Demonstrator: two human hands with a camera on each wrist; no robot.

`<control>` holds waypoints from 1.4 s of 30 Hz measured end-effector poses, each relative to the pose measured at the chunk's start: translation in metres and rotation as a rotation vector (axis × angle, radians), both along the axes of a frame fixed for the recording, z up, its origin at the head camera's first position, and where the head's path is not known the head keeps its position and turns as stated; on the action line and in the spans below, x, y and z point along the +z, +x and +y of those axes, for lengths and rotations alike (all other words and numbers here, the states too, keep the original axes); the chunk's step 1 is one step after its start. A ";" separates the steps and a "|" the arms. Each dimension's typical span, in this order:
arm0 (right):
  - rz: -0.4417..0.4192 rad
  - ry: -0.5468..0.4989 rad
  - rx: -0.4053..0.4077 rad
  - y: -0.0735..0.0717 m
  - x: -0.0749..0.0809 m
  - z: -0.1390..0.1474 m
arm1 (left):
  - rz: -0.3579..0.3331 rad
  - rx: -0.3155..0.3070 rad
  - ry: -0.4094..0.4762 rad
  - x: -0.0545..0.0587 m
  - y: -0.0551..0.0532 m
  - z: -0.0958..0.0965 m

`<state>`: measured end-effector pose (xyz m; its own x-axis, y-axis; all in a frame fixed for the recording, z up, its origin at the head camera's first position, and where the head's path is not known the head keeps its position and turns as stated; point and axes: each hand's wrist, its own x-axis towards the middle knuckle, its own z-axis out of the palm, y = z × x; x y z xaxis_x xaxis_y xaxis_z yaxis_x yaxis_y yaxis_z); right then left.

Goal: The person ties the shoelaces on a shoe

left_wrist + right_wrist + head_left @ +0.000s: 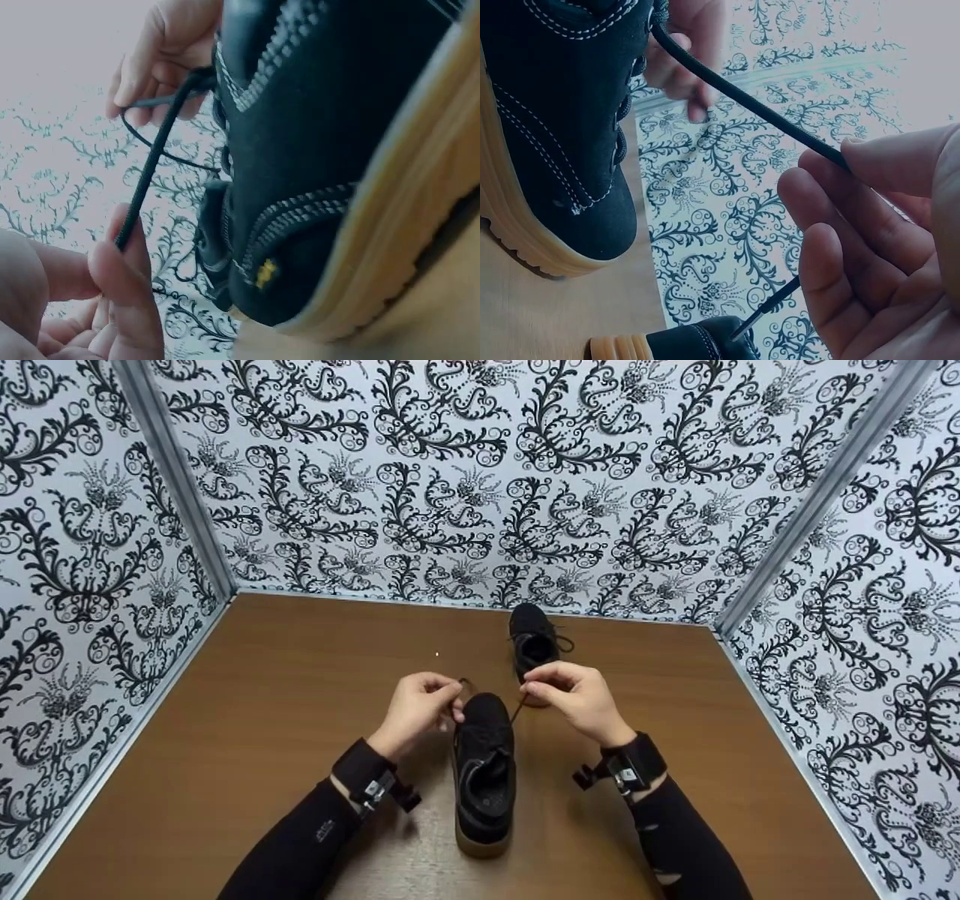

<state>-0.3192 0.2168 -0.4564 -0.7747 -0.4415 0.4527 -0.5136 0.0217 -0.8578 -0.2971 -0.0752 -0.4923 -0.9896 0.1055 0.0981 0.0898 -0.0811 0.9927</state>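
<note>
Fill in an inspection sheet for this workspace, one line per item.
Surface: brown wood-look table, glossy toward the near edge.
Job's things: near shoe, black with a tan sole, upright, toe pointing away from the person; far shoe, similar, standing close to the back wall.
Clutter: one white speck on the table, too small to identify.
Hands: left hand pinches the near shoe's left lace; right hand pinches its right lace.
Cables: nothing seen.
Surroundings: white walls with black scrollwork on three sides, grey corner posts.
</note>
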 end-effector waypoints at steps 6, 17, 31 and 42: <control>-0.032 -0.007 0.010 -0.001 0.000 -0.002 | -0.112 -0.083 -0.144 -0.015 0.005 -0.005; -0.064 0.008 -0.043 -0.002 -0.003 -0.002 | -0.151 -0.147 -0.208 -0.024 0.012 -0.004; 0.053 0.178 -0.147 -0.010 0.002 -0.029 | -0.153 -0.142 -0.205 -0.025 0.011 -0.004; 0.364 0.408 -0.001 -0.019 0.012 -0.069 | -0.146 -0.132 -0.236 -0.027 0.012 -0.001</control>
<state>-0.3380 0.1476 -0.4446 -0.6002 -0.6370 0.4837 -0.7757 0.3160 -0.5463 -0.2851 -0.0762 -0.5188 -0.9677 0.2367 -0.0865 -0.0510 0.1520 0.9871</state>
